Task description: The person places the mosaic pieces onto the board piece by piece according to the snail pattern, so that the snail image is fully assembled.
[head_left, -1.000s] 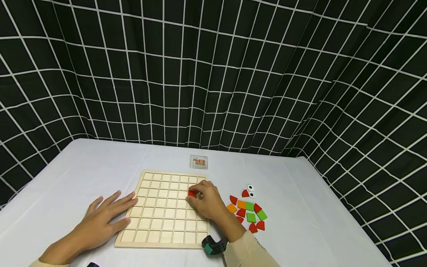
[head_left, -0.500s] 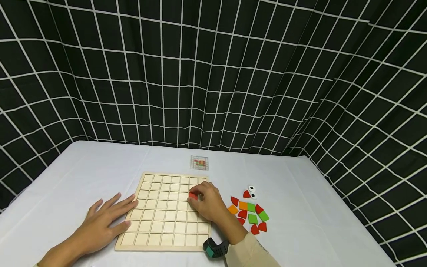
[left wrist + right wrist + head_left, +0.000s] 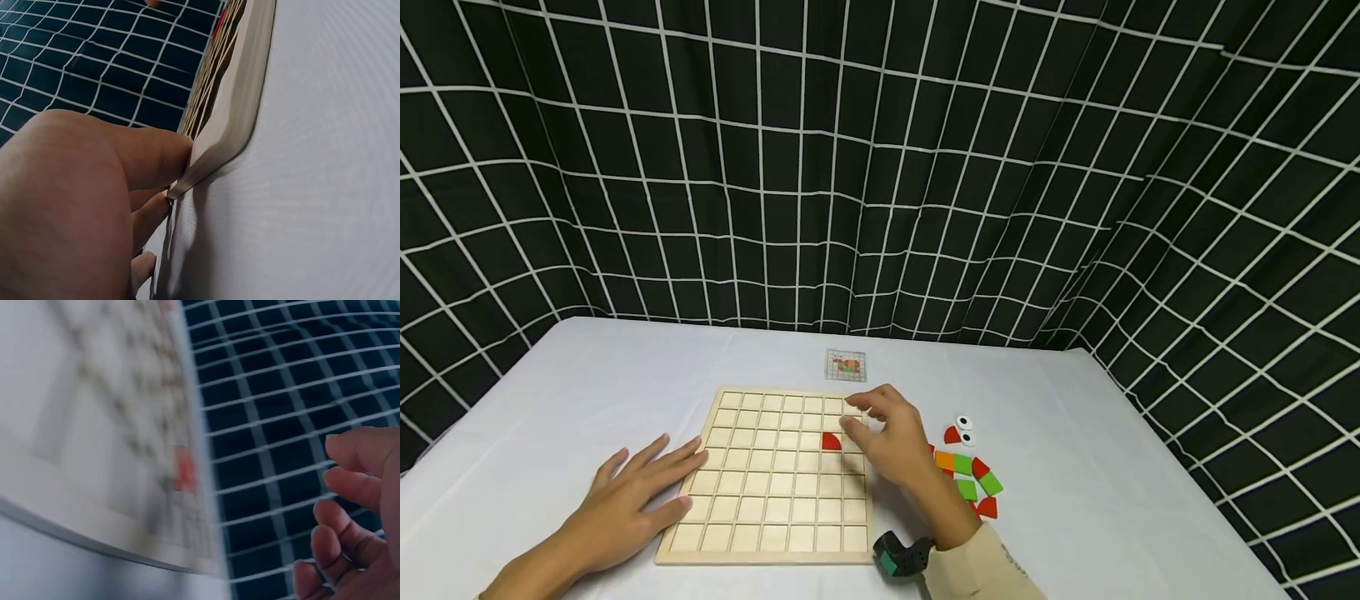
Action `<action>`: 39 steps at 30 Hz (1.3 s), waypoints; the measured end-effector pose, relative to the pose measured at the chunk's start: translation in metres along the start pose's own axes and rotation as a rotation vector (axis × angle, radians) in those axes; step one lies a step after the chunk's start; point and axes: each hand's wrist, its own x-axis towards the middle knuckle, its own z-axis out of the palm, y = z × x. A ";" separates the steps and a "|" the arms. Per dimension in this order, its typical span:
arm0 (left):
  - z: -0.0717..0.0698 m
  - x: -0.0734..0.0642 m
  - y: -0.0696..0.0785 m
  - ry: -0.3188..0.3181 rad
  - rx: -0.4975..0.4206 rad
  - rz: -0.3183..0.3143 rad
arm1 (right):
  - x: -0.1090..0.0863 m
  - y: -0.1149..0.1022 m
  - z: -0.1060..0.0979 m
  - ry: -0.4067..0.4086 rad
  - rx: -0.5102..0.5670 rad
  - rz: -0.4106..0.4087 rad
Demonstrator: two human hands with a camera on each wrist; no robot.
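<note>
Here, gridded wooden board (image 3: 781, 484), red quarter-circle (image 3: 831, 442)

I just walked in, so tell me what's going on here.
A person's left hand touches the left edge of a wooden grid board. Their right hand, holding nothing, hovers at the board's right side. One red piece sits in a cell. More coloured pieces lie on the white table to the right, and a small picture card lies beyond the board.
</note>
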 end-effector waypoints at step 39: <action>0.000 0.001 0.004 -0.043 -0.043 -0.038 | -0.084 0.055 -0.130 0.222 -0.164 0.083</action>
